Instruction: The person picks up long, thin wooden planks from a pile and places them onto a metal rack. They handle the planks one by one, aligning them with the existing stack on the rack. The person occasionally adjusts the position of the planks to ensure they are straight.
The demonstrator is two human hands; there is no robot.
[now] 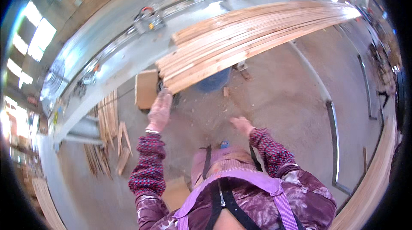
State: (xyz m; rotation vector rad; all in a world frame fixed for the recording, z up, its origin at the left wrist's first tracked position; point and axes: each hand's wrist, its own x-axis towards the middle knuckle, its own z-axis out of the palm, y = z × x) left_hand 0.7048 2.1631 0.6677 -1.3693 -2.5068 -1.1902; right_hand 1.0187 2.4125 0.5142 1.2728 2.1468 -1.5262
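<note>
A stack of long, pale wooden strips [257, 41] lies across a grey metal bench, its near end jutting past the bench edge. My left hand [159, 110] is at the stack's near left corner, fingers stretched out and pressed together, fingertips against or just beside the strip ends; the exact contact cannot be made out. My right hand [242, 124] hangs free above the floor in front of me, slightly blurred, with loose fingers and no object visible in it. Close to my left hand stands a brown cardboard box [146, 89].
Below the stack is a blue tub [213, 80]. Loose wooden strips [108, 116] lean and lie at the left. Clamp-like machine parts [149, 18] line the grey bench [118, 60]. Metal-edged frames [334, 140] and long boards [369, 187] are at the right.
</note>
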